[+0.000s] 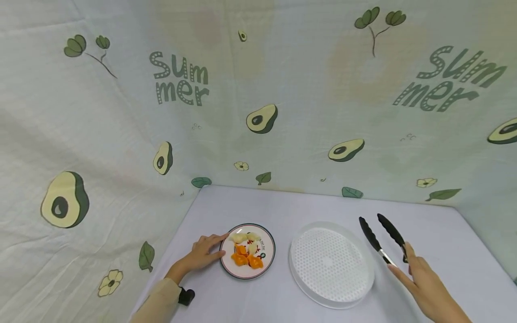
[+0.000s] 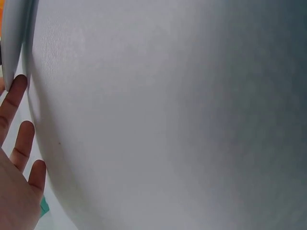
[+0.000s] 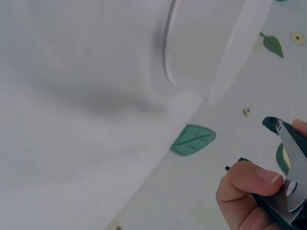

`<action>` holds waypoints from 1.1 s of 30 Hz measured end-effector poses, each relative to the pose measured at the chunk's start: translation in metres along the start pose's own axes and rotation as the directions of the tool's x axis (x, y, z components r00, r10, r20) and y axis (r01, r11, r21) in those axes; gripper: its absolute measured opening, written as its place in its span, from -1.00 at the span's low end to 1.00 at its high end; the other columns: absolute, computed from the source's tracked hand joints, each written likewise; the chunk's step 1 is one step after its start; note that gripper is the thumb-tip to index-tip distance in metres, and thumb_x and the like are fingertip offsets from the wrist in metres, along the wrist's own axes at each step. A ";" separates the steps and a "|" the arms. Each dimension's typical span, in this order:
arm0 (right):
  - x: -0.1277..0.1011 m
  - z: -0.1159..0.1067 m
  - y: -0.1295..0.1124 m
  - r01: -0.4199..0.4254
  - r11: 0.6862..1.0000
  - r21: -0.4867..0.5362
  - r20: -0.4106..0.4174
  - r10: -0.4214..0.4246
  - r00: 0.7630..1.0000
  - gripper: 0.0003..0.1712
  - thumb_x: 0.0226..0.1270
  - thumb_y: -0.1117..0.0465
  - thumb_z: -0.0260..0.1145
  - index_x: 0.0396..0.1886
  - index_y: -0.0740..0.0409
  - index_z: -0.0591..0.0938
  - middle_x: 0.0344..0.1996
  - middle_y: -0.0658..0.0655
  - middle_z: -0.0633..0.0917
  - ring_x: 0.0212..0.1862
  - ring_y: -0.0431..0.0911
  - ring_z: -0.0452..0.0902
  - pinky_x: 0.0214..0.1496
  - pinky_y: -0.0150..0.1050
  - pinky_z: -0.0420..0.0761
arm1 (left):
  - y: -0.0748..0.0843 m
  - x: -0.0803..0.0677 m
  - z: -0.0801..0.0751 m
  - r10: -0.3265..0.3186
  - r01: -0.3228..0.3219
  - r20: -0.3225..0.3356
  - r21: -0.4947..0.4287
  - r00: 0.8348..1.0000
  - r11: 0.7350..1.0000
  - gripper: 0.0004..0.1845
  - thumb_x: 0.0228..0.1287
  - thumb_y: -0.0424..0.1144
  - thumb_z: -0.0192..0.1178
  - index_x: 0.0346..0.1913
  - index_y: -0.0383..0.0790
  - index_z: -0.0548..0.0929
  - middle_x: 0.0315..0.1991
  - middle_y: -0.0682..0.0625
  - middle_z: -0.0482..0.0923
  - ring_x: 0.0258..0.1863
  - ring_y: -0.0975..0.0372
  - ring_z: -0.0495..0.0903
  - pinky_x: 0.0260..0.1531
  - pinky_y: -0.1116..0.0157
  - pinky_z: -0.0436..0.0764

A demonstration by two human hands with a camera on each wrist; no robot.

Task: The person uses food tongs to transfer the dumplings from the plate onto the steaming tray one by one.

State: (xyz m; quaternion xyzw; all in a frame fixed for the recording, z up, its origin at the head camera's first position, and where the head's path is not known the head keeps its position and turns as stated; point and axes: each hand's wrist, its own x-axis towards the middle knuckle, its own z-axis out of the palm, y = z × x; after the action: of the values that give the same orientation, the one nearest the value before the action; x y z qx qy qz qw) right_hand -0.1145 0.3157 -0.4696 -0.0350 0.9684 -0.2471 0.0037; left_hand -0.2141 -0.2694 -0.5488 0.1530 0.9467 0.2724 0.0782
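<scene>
My left hand [image 1: 206, 252] rests at the left edge of a round plate [image 1: 247, 274] with a dark rim. Its thumb and a finger touch the rim, and the fingers look mostly straight in the left wrist view. On the plate lie several dumpling-like pieces: pale ones [image 1: 239, 238] toward the back and orange ones [image 1: 240, 259] nearer the front. My right hand [image 1: 424, 280] grips tongs [image 1: 370, 237] with black tips and metal arms. The tongs' arms are spread, with nothing between the tips. In the right wrist view the thumb bends over the tongs.
Between the plate and the tongs sits a white round steamer tray [image 1: 331, 264] with a perforated surface. Everything stands on a white table [image 1: 282, 211]. An avocado-print cloth [image 1: 299, 89] hangs behind and along the sides.
</scene>
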 end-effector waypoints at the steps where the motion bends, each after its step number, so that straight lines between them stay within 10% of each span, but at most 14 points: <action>1: 0.000 0.001 -0.005 0.012 1.000 0.007 -0.005 -0.012 1.000 0.01 0.59 -0.07 0.04 0.48 0.58 -0.26 -0.29 0.35 0.45 -0.33 0.13 0.44 -0.25 0.03 0.50 | 0.000 0.000 0.000 0.002 -0.002 0.001 0.000 1.000 1.000 -0.34 0.38 0.12 0.21 0.47 0.01 0.39 0.26 -0.06 0.47 0.05 0.11 0.29 -0.04 -0.04 0.22; 20: 0.004 0.032 -0.086 0.202 0.970 0.136 0.065 -0.212 0.975 -0.15 0.52 0.01 0.20 0.53 0.42 0.10 -0.38 -0.02 0.30 -0.39 -0.30 0.20 -0.34 -0.30 0.30 | 0.001 0.000 0.003 0.009 -0.008 0.013 -0.016 1.000 1.000 -0.34 0.38 0.12 0.20 0.47 0.01 0.39 0.25 -0.06 0.47 0.03 0.12 0.29 -0.07 -0.03 0.22; 33: 0.008 0.078 -0.131 0.484 0.867 0.119 0.108 -0.496 0.862 -0.18 0.46 -0.04 0.26 0.45 0.45 0.26 -0.04 0.07 0.59 -0.01 -0.08 0.56 -0.02 -0.05 0.60 | 0.002 0.002 -0.001 0.008 -0.008 0.016 0.000 1.000 1.000 -0.36 0.40 0.08 0.20 0.47 -0.01 0.39 0.24 -0.06 0.48 0.05 0.10 0.30 -0.06 -0.03 0.23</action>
State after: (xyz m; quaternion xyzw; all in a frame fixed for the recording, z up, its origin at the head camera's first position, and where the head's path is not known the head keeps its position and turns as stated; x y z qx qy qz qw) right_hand -0.1114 0.1631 -0.4757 -0.2965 0.9133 -0.2792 0.0078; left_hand -0.2153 -0.2678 -0.5468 0.1591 0.9454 0.2713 0.0849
